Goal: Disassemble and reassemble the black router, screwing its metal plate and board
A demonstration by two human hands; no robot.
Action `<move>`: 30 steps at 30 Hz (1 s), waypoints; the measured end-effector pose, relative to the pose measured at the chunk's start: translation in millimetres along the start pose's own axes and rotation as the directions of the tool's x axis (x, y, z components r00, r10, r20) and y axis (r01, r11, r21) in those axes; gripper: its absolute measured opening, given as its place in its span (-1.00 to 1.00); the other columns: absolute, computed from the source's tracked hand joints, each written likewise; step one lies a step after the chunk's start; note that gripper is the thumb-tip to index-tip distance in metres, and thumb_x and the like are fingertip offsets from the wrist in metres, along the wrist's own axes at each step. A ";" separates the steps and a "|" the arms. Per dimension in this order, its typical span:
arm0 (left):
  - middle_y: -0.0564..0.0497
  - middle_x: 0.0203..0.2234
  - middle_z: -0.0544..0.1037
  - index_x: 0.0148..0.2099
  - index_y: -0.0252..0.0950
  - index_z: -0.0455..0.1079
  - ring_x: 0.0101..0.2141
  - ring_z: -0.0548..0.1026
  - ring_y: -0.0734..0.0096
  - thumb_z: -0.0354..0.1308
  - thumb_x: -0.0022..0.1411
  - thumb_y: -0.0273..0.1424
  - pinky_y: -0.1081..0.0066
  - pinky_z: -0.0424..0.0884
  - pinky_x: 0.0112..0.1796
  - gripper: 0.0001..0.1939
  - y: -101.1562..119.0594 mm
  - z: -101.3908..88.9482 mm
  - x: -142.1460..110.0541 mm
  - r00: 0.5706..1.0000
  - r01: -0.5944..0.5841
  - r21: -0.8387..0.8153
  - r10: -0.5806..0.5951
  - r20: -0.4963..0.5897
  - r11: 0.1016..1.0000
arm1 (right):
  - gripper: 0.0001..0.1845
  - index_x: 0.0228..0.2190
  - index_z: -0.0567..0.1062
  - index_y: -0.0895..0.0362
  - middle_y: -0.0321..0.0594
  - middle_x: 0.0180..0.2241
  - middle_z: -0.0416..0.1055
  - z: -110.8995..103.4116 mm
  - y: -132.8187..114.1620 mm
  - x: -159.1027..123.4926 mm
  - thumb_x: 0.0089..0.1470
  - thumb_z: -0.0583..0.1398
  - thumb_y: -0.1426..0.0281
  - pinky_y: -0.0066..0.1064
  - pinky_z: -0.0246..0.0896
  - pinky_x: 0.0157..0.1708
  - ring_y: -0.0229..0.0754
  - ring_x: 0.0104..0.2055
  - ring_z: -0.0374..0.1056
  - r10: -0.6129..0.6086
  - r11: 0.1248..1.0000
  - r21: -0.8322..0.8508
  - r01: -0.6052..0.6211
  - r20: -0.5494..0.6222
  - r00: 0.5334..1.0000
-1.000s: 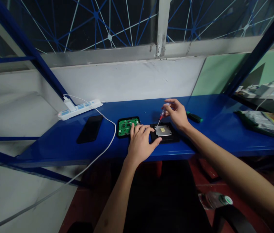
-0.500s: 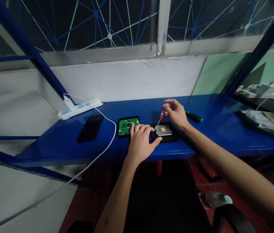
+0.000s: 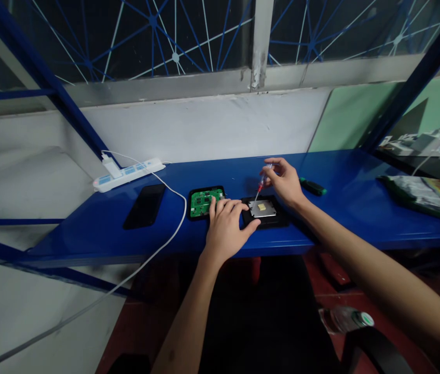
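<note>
My right hand (image 3: 284, 182) holds a screwdriver (image 3: 260, 185) with a clear handle and red collar. The shaft slants down to the left, its tip at the upper left part of a silver metal plate (image 3: 267, 211) with a yellowish square pad in the middle. The plate lies in a black plastic casing (image 3: 280, 220). My left hand (image 3: 225, 223) steadies the casing's left end between thumb and index finger, its other fingers stretched out. These fingers partly cover a green circuit board (image 3: 200, 205) in a black shell.
Left of the board lies a black phone (image 3: 145, 206). Behind it are a white power strip (image 3: 130, 174) and a white cable (image 3: 175, 231) crossing the blue table (image 3: 344, 208). A green-and-black screwdriver handle (image 3: 313, 187) and a shiny packet (image 3: 426, 197) lie on the right.
The screwdriver tip has shifted very slightly right and up over the plate. My left hand stays in place on the casing.
</note>
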State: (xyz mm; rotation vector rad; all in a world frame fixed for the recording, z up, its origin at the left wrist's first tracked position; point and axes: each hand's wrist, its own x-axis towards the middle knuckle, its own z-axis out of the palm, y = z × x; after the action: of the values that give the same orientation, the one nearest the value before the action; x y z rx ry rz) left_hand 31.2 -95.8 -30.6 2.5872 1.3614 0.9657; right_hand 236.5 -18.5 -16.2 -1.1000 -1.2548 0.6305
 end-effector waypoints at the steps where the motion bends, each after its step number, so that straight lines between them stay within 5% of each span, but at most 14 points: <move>1: 0.05 -0.02 0.57 -0.07 -0.14 0.43 0.11 0.39 0.12 0.30 0.29 -0.17 -0.11 -0.13 0.35 -0.76 0.1 -0.2 0.1 1.000 -0.001 0.001 0.001 0.003 1.000 | -0.67 -0.16 0.45 0.09 -0.29 -0.39 0.50 -0.1 0.2 0.2 0.05 0.28 0.21 -0.34 0.39 -0.46 -0.30 -0.55 0.36 -0.001 1.000 -0.002 0.001 -0.002 1.000; 30: 0.06 0.01 0.57 -0.01 -0.10 0.45 0.14 0.37 0.11 0.27 0.32 -0.16 -0.12 -0.14 0.34 -0.74 0.7 0.2 0.8 0.999 -0.002 0.014 0.001 0.034 1.000 | -0.68 -0.17 0.45 0.07 -0.29 -0.40 0.48 -1.0 -2.1 0.4 0.05 0.29 0.21 -0.31 0.39 -0.47 -0.29 -0.55 0.36 -0.013 1.000 0.003 0.013 -0.017 1.000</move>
State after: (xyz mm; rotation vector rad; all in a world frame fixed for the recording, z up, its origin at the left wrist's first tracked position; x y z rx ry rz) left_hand 32.2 -95.6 -30.1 2.6023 1.3630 0.9121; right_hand 237.2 -19.3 -14.1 -1.0917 -1.2454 0.6123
